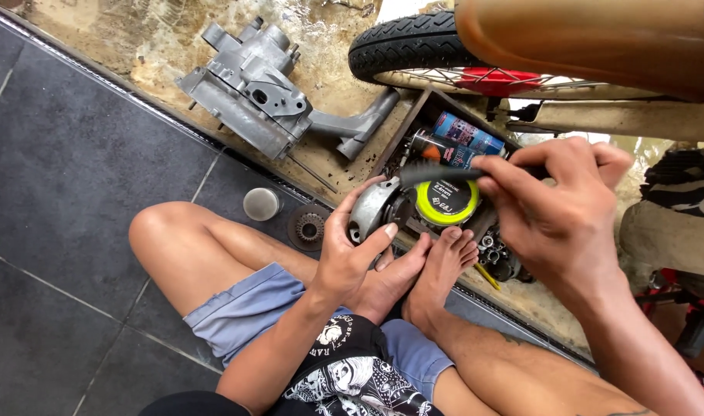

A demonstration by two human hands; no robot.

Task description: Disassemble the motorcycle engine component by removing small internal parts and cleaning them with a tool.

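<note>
Round grey metal engine cover [373, 206] sits gripped in the left hand [350, 250], thumb across its lower edge and fingers curled over its top rim, just above the person's bare feet [421, 271]. Far to the left of that hand, a large grey engine casing [252, 86] lies on the dirty concrete, and nearer, just left of the hand, a small metal cup [261, 203] and a toothed sprocket [309, 227] rest on dark floor tiles [67, 169]. Between the two hands, a dark brush [436, 173] reaches toward the cover, pinched at its handle by the fingers of the right hand [560, 212]. Below the brush a round tin with a yellow-green rim [446, 202] sits in a wooden tray [413, 123], with spray cans [463, 139] behind it. Above the right hand is a motorcycle tyre [402, 46].
</note>
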